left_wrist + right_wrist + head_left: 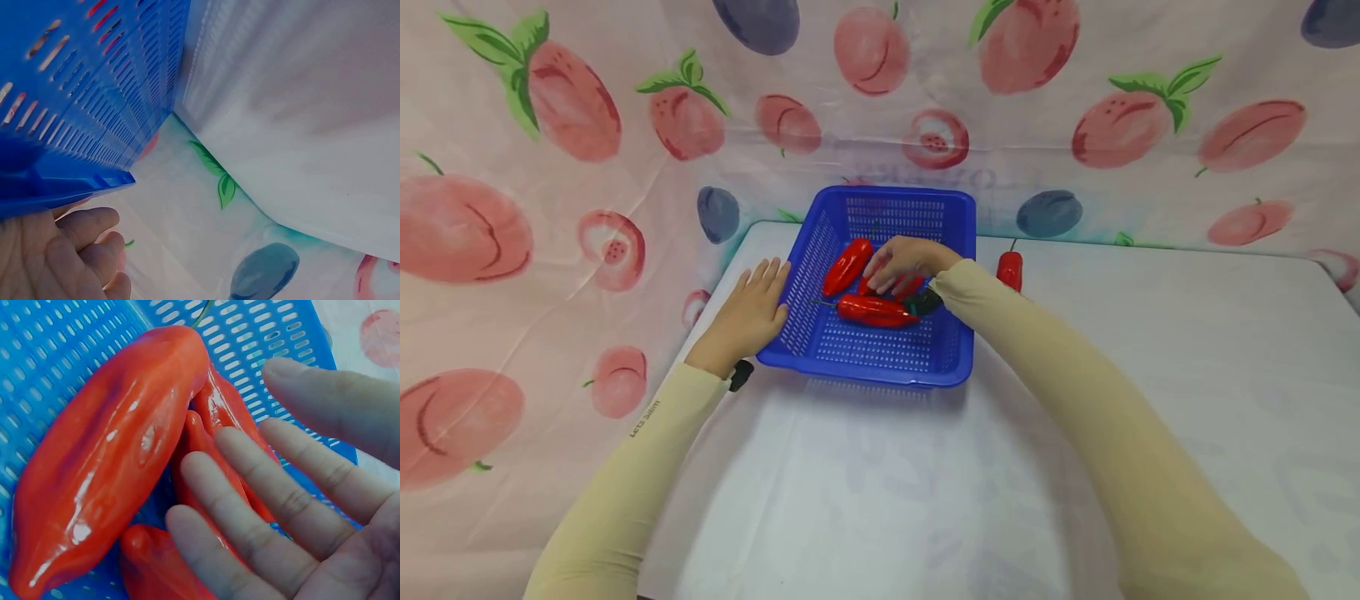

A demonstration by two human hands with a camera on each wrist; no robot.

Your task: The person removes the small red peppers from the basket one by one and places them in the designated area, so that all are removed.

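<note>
A blue perforated plastic basket [857, 371] contains several glossy red peppers. One pepper [847, 267] lies slanted at the basket's left, and another pepper [874, 312] lies crosswise in front. My right hand [908, 260] reaches in from the right, over the peppers. In the right wrist view its fingers spread loosely with nothing gripped, beside a large red pepper [106, 462]. My left hand [743, 317] lies with straight fingers along the basket's left rim. From the left wrist view, that hand [69, 256] shows under the basket rim [81, 194].
Another red pepper [1011, 270] lies on the white table [1150, 350] just right of the basket, partly hidden by my right sleeve [1045, 333]. A fruit-patterned sheet [865, 125] hangs behind the table and along its left side.
</note>
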